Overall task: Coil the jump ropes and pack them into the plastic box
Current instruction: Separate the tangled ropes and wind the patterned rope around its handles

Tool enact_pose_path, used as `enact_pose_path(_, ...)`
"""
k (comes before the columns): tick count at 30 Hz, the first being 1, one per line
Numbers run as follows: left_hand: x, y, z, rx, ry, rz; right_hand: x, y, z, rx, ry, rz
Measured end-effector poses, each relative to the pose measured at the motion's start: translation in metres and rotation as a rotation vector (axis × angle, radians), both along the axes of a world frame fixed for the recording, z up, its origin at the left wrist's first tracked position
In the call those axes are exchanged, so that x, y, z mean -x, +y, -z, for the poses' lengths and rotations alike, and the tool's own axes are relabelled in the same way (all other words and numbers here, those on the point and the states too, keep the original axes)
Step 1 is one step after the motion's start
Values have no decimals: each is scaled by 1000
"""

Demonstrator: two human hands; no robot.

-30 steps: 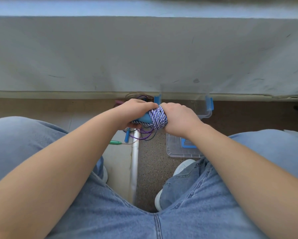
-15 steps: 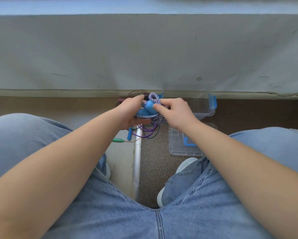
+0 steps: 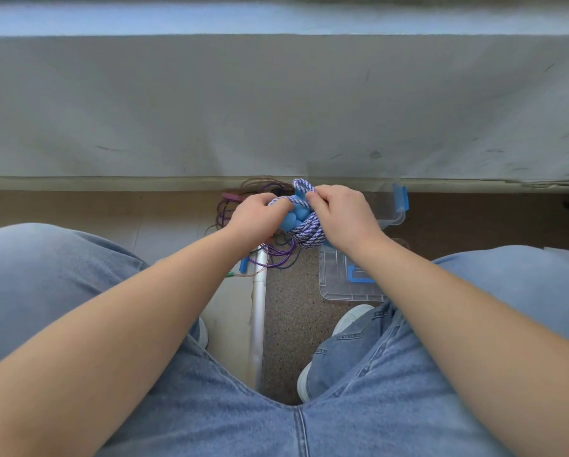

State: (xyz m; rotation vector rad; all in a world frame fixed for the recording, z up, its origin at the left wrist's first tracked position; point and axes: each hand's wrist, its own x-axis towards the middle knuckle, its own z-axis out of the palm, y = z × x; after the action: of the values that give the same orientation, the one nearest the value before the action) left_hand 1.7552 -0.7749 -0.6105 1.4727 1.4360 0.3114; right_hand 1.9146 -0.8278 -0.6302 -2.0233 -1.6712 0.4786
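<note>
A purple-and-white braided jump rope (image 3: 310,233) is wound around its blue handles (image 3: 295,218), held in the air above the floor. My left hand (image 3: 256,216) grips the bundle from the left. My right hand (image 3: 341,215) pinches a loop of the rope at the top of the bundle. The clear plastic box (image 3: 395,215) with blue latches stands on the floor behind my right hand. Its clear lid (image 3: 339,285) lies flat in front of it.
A tangle of thin purple and brown jump ropes (image 3: 273,257) with blue and green handles lies on the floor below my hands. A white pipe (image 3: 258,311) runs along the floor between my knees. A grey wall rises behind the box.
My hands lifted the bundle slightly away from me. My right hand went from gripping the coil's side to pinching a loop at its top, and the blue handles turned into view.
</note>
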Motion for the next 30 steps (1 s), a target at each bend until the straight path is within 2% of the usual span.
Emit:
enact_pose_path(2, -4, 1, -2, 135, -89, -127, 2, 1, 5, -91, -161, -75)
enact_pose_path(5, -1, 4, -2, 349, -182, -247, 5, 2, 8, -261, -261, -133)
enact_pose_path(8, 7, 8, -4, 555, -301, -241, 4, 3, 12, -391, -349, -186)
enact_pose_path(10, 11, 12, -6, 603, -333, -192, 4, 2, 11, -442, -369, -229)
enact_pose_path(14, 13, 17, -7, 629, -376, -110, 5, -2, 4, -495, -337, -264)
enact_pose_path(18, 15, 23, -11, 640, -420, -128, 2, -4, -4, -525, -274, -269)
enact_pose_path(21, 15, 26, -15, 632, -397, -131, -4, -5, -9, -517, -250, -316)
enact_pose_path(24, 12, 23, -20, 616, -352, -152, -4, -4, -5, -474, -308, -347)
enact_pose_path(26, 10, 20, -21, 572, -297, -140, -3, -4, 1, -415, -370, -351)
enact_pose_path(30, 6, 13, -16, 361, -152, -84, 3, -1, 9, -342, -401, -377)
